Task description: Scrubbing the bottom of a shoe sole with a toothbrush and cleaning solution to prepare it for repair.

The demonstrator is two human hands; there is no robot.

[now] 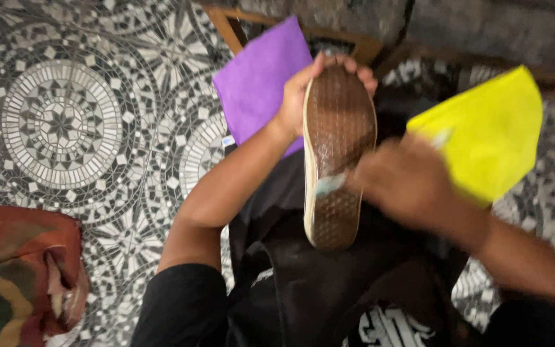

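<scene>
The floor (65,122) fills most of the view, a black-and-white mosaic of round patterns. At the top runs a dark wall with a wooden frame (361,45) below it. A patterned red and green cloth (20,270) lies bunched at the lower left, cut off by the edge. A purple cloth (261,80) lies flat on the floor beyond the knees, and a yellow cloth (489,132) lies to the right, well apart from it.

The person sits in dark clothes. The shoe (336,151) stands on end over the lap, brown waffle sole up and facing the camera, pale rim around it. The left hand (303,96) grips its far end, fingers curled over the tip and thumb along the side. The right hand (406,180) is blurred; it seems closed on a brush (330,184), whose pale head touches the sole near the middle, but the exact finger grip cannot be told.

What could go wrong: the shoe is held only at one end, so a hard stroke across the middle may twist it out of the left hand or tip it onto the lap. Wet dirt could flick onto the dark clothes or the cloths close by.

Hidden or unclear: the shoe's upper faces away, the brush handle is mostly lost in the blur, and a wet sheen on the sole is hard to judge.
</scene>
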